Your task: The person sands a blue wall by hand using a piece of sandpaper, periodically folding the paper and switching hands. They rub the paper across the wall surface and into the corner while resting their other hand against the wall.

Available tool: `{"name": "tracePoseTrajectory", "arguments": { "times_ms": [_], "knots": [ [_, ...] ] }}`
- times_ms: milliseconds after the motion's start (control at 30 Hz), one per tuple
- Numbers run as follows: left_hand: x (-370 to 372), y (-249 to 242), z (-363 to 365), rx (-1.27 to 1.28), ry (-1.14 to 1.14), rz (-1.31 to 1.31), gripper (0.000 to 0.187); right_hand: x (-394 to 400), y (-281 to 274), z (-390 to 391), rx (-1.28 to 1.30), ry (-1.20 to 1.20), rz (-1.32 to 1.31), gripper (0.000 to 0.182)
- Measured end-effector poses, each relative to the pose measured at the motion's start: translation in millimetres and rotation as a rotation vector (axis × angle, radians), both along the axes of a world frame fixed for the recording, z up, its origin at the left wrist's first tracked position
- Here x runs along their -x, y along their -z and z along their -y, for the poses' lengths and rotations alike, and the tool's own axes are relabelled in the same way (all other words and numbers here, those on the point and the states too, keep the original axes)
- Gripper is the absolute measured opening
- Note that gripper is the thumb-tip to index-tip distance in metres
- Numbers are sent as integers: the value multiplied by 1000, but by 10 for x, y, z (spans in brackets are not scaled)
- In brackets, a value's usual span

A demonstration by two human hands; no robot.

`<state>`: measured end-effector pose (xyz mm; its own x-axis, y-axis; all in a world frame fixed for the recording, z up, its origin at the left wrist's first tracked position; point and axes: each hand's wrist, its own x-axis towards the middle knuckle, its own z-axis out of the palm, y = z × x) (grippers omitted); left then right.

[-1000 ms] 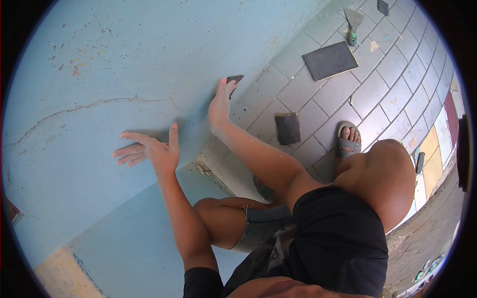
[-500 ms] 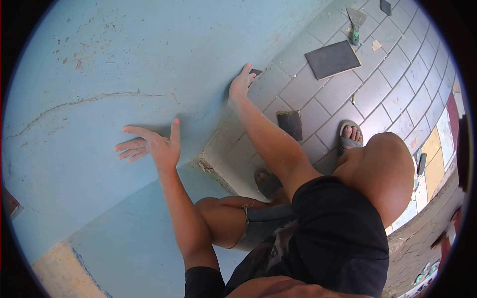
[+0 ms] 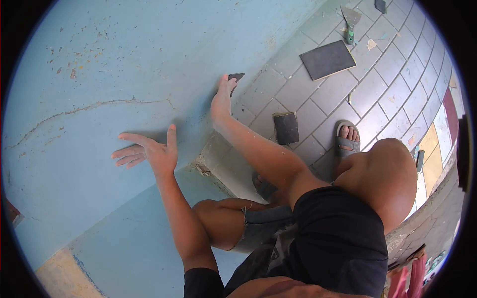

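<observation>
The right hand (image 3: 221,102) presses a small dark sanding pad (image 3: 235,77) flat against the blue wall (image 3: 124,59), fingers gripping its edge, low near the paved floor (image 3: 382,84). The left hand (image 3: 149,151) lies open, fingers spread, flat on the wall. Another pad (image 3: 286,127) and a larger sheet (image 3: 327,59) lie on the floor nearby, a scraper (image 3: 351,22) beyond.

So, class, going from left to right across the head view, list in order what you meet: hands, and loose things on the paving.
Left hand flat on the blue wall → right hand pressing a dark sanding piece to the wall → dark block on the paving → large dark sheet → sandalled foot.
</observation>
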<state>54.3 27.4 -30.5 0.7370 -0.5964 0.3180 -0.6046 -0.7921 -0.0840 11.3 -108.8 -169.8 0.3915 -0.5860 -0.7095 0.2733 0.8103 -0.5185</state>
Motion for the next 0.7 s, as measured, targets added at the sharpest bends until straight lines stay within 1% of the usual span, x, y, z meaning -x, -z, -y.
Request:
{"name": "tracePoseTrajectory", "arguments": {
  "times_ms": [33, 100, 133, 200, 233, 267, 300, 333, 400, 433, 500, 533, 600, 633, 667, 700],
  "knots": [
    [3, -7, -16, -7, 12, 12, 144, -64, 163, 22, -5, -5, -3, 92],
    [-7, 3, -21, -4, 19, 13, 144, -202, 555, 151, 103, 60, -228, 92],
    [-11, 9, -7, 17, 31, 18, 144, -173, 607, 218, 106, 59, -222, 92],
    [19, 10, -20, 25, 17, 7, 143, -95, 681, 395, -181, 114, -50, 92],
    [-3, 8, 7, 25, 2, -9, 143, -73, 513, 342, -178, 128, -46, 92],
    [-12, 4, 12, 24, 2, -11, 143, -6, 227, 131, -65, 39, -33, 92],
    [-9, 0, -4, 22, 2, -11, 143, 35, 74, 0, 48, -58, -22, 92],
    [-6, 5, -9, 23, 4, -11, 143, -3, 159, 36, 48, -64, -24, 92],
    [2, 8, -5, 24, 17, -8, 143, -72, 411, 127, 111, 85, -129, 91],
    [7, 1, -3, 35, 42, 2, 143, -29, 465, 207, 109, 82, -127, 91],
    [6, 14, -12, 31, 22, 8, 143, 61, 514, 481, -306, 216, 190, 93],
    [-8, 22, 0, 16, -1, 5, 143, 62, 349, 435, -303, 225, 193, 93],
    [-14, 26, -1, 8, 3, 15, 143, 34, -16, 107, -66, -5, 43, 94],
    [-7, 26, -9, 3, 5, 30, 143, 38, -62, 84, -51, 5, 34, 94],
    [-6, 26, -15, 0, -1, 31, 143, -4, 44, 139, -54, -1, 35, 94],
    [-5, 12, 7, 13, 17, 20, 143, -96, 279, 241, 25, 69, -74, 92]
  ]
}}
